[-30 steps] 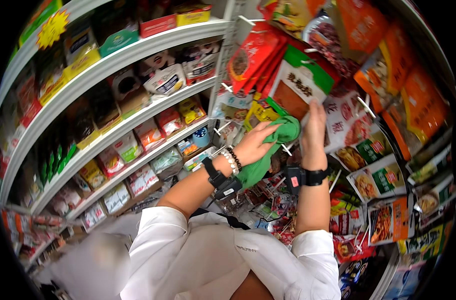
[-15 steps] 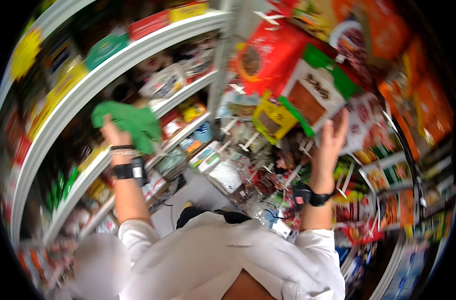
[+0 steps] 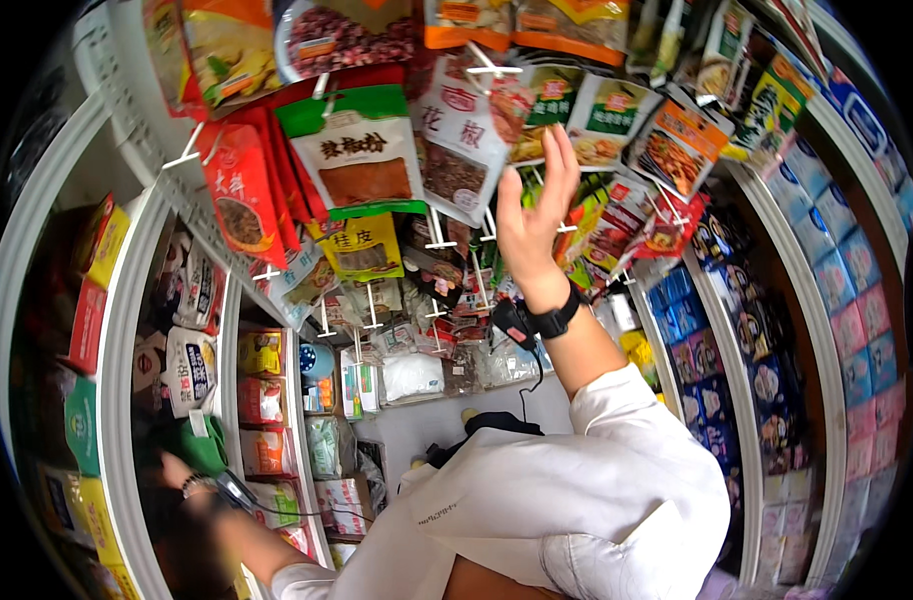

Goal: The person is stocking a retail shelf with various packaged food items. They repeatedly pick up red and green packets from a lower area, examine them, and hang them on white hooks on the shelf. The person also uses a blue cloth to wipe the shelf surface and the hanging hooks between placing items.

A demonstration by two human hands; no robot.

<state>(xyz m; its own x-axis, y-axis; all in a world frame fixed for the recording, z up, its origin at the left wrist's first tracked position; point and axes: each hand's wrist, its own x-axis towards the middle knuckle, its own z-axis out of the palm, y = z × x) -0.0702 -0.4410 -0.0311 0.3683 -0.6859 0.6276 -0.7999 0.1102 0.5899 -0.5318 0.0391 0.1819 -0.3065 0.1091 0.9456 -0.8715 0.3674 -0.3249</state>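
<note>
My left hand (image 3: 175,470) is at the left shelving, partly in shadow, with its fingers closed on a crumpled green cloth (image 3: 203,446). My right hand (image 3: 539,222) is raised in front of the hanging packets, holding nothing, with its fingers stretched upward and the thumb apart. Just left of its fingertips hangs a white packet of dark peppercorns (image 3: 464,150). Left of that are a green-and-white bag of red-brown powder (image 3: 365,165) and red spice packets (image 3: 239,195). A yellow packet (image 3: 361,247) hangs lower. Whether my right fingers touch any packet, I cannot tell.
White hooks (image 3: 440,232) stick out among the packets. White-edged shelves with boxes and bags stand on my left (image 3: 127,330); more shelves with blue and pink packs (image 3: 845,300) curve along my right. Goods crowd the grey floor (image 3: 437,425) at the back.
My view has swung to the right. My left hand has gone lower along the left shelf, still gripping the green cloth. My right hand now stands beside the peppercorn packet.
</note>
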